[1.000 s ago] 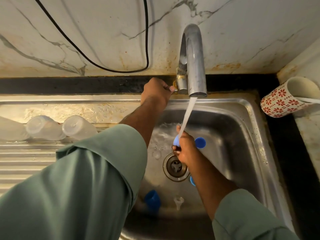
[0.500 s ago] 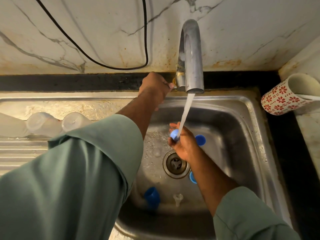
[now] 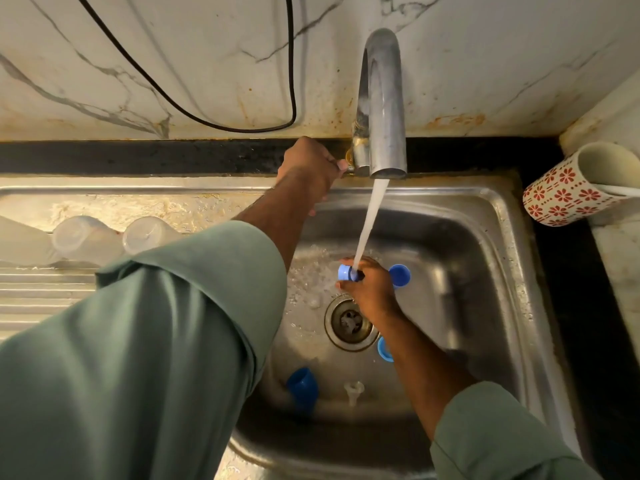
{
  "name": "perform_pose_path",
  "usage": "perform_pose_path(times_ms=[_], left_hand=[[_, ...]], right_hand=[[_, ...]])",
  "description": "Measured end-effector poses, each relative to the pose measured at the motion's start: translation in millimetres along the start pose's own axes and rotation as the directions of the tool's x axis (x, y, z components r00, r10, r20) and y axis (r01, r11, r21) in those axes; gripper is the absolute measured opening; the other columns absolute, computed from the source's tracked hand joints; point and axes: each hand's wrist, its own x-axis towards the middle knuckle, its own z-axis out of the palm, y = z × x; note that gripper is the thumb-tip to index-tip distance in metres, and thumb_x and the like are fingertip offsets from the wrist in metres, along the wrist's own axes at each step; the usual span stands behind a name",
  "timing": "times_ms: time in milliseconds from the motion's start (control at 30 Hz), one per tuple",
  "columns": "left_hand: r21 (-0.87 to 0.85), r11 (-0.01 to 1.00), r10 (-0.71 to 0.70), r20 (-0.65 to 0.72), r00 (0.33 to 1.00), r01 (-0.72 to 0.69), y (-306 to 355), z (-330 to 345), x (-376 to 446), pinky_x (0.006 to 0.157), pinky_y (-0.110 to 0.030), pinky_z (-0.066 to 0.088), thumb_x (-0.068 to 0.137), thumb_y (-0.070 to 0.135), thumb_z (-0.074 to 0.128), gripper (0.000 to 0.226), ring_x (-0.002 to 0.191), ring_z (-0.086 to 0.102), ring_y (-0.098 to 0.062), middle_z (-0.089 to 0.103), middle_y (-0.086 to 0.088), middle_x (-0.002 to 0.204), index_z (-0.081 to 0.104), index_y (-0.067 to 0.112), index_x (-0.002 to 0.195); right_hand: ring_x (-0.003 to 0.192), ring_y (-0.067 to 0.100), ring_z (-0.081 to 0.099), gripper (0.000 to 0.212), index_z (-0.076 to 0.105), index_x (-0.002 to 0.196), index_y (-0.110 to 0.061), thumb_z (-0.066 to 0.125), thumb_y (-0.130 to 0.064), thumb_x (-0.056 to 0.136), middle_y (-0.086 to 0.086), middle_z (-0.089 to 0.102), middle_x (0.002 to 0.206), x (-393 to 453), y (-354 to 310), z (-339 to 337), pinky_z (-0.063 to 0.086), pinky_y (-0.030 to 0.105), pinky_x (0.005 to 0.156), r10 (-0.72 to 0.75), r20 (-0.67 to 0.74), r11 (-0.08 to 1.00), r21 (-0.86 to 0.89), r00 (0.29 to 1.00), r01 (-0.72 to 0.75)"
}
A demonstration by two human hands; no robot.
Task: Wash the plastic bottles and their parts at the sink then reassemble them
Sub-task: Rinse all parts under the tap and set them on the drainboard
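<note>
- Two hands shared the job: right hand (image 3: 372,289) pinched a blue cap (image 3: 345,273) under the tap (image 3: 382,109), so water rinsed it.
- Left hand (image 3: 310,166) curled round the tap's handle, likely regulating flow.
- Left of the tap, clear bottles (image 3: 86,239) lay draining.

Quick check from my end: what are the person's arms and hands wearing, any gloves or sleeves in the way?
No gloves: both the left hand and right hand are bare, with no rings, watch or bands visible. Both arms wear loose sage-green sleeves, plain and unmarked, pushed up so the forearms are uncovered.
</note>
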Motion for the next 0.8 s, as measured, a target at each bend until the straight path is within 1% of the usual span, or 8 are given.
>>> perform_pose_path(times_ms=[133,233,333,400,500,567,633,800], left_hand=[[-0.003,1.0,-0.01,-0.004,1.0,0.01,0,0,1,0.072,-0.05,0.062,0.091,0.013,0.069,0.012,0.086,0.071,-0.031,0.067,-0.012,0.098,0.058,0.016,0.088],[-0.002,1.0,-0.029,-0.003,1.0,0.029,-2,-1,4,0.07,-0.05,0.062,0.091,0.015,0.069,0.018,0.086,0.071,-0.031,0.068,-0.01,0.095,0.057,0.02,0.079],[-0.012,1.0,-0.022,-0.005,1.0,0.022,-3,1,5,0.069,-0.049,0.062,0.091,0.017,0.07,0.007,0.085,0.071,-0.03,0.065,-0.007,0.089,0.063,0.018,0.088],[-0.014,1.0,-0.004,-0.011,1.0,0.004,-5,1,6,0.073,-0.047,0.062,0.091,0.019,0.07,0.005,0.086,0.071,-0.028,0.063,-0.004,0.083,0.064,0.018,0.09],[-0.02,1.0,-0.001,-0.014,1.0,0.001,-5,1,6,0.075,-0.045,0.062,0.091,0.023,0.07,0.007,0.084,0.071,-0.026,0.067,-0.006,0.088,0.067,0.017,0.093],[-0.029,0.999,-0.016,-0.006,1.0,0.016,-5,1,6,0.073,-0.045,0.062,0.092,0.024,0.069,0.011,0.082,0.071,-0.026,0.069,-0.008,0.093,0.068,0.016,0.098],[-0.038,0.999,-0.026,-0.002,1.0,0.026,-5,1,7,0.072,-0.046,0.062,0.092,0.024,0.069,0.011,0.082,0.071,-0.026,0.07,-0.009,0.093,0.069,0.016,0.098],[-0.045,0.998,-0.044,0.009,0.999,0.044,-4,-1,7,0.071,-0.048,0.062,0.091,0.025,0.071,0.011,0.082,0.072,-0.029,0.069,-0.009,0.092,0.068,0.016,0.097]], right_hand=[[0.075,0.003,0.059,0.027,0.057,0.083,-0.022,0.066,0.003,0.087,-0.008,0.053,0.077,-8,6,-12,0.055,0.025,0.087,-0.004,0.042,0.999,0.046,0.999,0.002],[0.086,0.0,0.062,0.034,0.06,0.1,-0.024,0.071,0.003,0.083,-0.013,0.062,0.09,-14,8,-22,0.054,0.027,0.091,-0.088,0.055,0.994,0.062,0.995,0.085],[0.097,0.005,0.066,0.042,0.066,0.114,-0.011,0.076,0.005,0.076,-0.004,0.069,0.106,-17,2,-29,0.052,0.016,0.085,-0.109,0.023,0.991,0.08,0.994,0.106],[0.097,0.012,0.069,0.044,0.066,0.118,-0.009,0.075,0.007,0.077,0.001,0.071,0.108,-20,-6,-30,0.055,0.019,0.081,-0.06,0.004,0.969,0.242,0.998,0.057],[0.079,0.023,0.071,0.023,0.066,0.114,-0.007,0.062,-0.003,0.091,0.011,0.073,0.09,-19,-19,-27,0.06,0.035,0.073,0.135,0.124,0.727,0.662,0.983,-0.184],[0.064,0.02,0.066,0.017,0.068,0.101,-0.01,0.058,-0.023,0.096,0.013,0.069,0.083,-17,-22,-22,0.055,0.029,0.059,0.271,0.198,0.651,0.683,0.942,-0.331],[0.057,0.014,0.058,0.031,0.068,0.098,-0.01,0.06,-0.04,0.093,0.014,0.067,0.086,-13,-23,-17,0.047,0.024,0.05,0.374,0.231,0.591,0.687,0.898,-0.423],[0.089,0.028,0.067,0.033,0.062,0.108,0.0,0.065,-0.029,0.092,0.024,0.064,0.107,-10,-26,-12,0.061,0.03,0.063,0.418,0.262,0.236,0.893,0.87,-0.383]])
